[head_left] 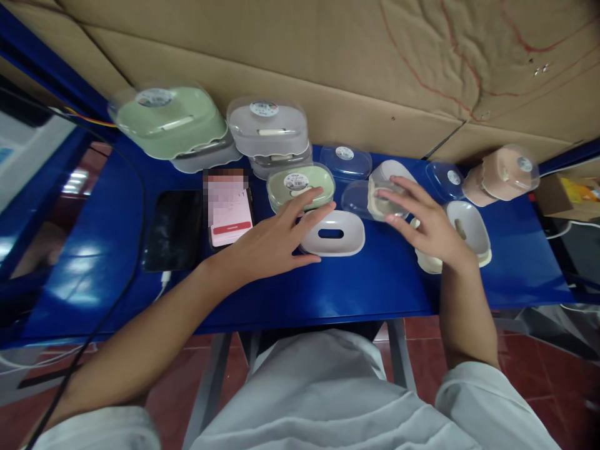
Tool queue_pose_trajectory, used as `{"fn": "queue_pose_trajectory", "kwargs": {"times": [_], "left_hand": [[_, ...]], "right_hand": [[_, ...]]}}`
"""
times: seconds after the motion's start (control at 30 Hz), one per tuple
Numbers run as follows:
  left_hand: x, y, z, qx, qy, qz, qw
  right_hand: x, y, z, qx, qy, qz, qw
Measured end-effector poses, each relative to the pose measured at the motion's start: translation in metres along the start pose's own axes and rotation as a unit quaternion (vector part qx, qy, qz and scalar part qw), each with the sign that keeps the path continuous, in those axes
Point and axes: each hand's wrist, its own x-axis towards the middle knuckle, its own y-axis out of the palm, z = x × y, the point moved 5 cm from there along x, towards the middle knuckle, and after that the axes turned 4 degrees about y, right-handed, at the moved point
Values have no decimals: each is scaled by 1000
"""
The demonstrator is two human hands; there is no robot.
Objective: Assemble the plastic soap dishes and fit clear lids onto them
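Note:
My left hand (276, 240) is open, its fingers spread. Its fingertips reach over a green box with a clear cover (300, 184) and the near-left end of a white oval piece with a slot (344, 244). To the right, my right hand (429, 228) has its thumb and fingers around the right end of a clear plastic lid (359, 200). Behind that lid is a pale oval container (391, 170), partly covered by the lid and my fingers. A white oval tray (471, 228) and a cream piece (429, 262) lie beside my right wrist, which partly hides them.
Stacked covered boxes in green (164, 122) and grey (269, 131) stand at the back left, pinkish ones (504, 175) at the right. Two clear lids (345, 161) lie near the cardboard wall (300, 69). A lit phone (229, 212) and a black device (171, 228) are left.

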Motion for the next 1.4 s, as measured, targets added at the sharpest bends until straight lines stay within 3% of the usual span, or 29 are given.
{"fn": "queue_pose_trajectory", "kwargs": {"times": [0.13,0.27,0.4,0.53,0.67,0.73,0.8,0.9,1.0,1.1,1.2,1.4], "left_hand": [[-1,4,-3,12,49,13,999],[-1,8,-5,13,66,29,997],[-1,10,-5,7,69,31,997],[-1,11,-3,13,72,28,997],[-2,11,-3,19,77,23,997],[-2,11,-4,16,72,16,997],[-1,10,-4,7,57,8,998],[0,4,-5,2,34,-23,999],[2,-3,-8,30,50,-61,996],[2,-2,-8,55,69,-51,995],[1,6,-5,61,92,-13,994],[-2,18,-2,60,99,22,993]], "right_hand": [[7,4,-27,-65,80,-98,990],[9,11,-38,-98,71,-70,990],[5,-1,-43,-122,74,-115,983],[4,-4,-62,-156,143,-140,967],[6,6,-88,-226,240,-121,936],[7,6,-92,-232,255,-127,930],[8,0,-81,-209,219,-165,939],[5,-9,-40,-129,92,-201,967],[-4,1,17,-62,-51,-136,987],[-12,26,62,-44,-157,-49,985],[-12,50,81,-59,-206,-13,977],[-11,67,76,-76,-223,6,972]]}}
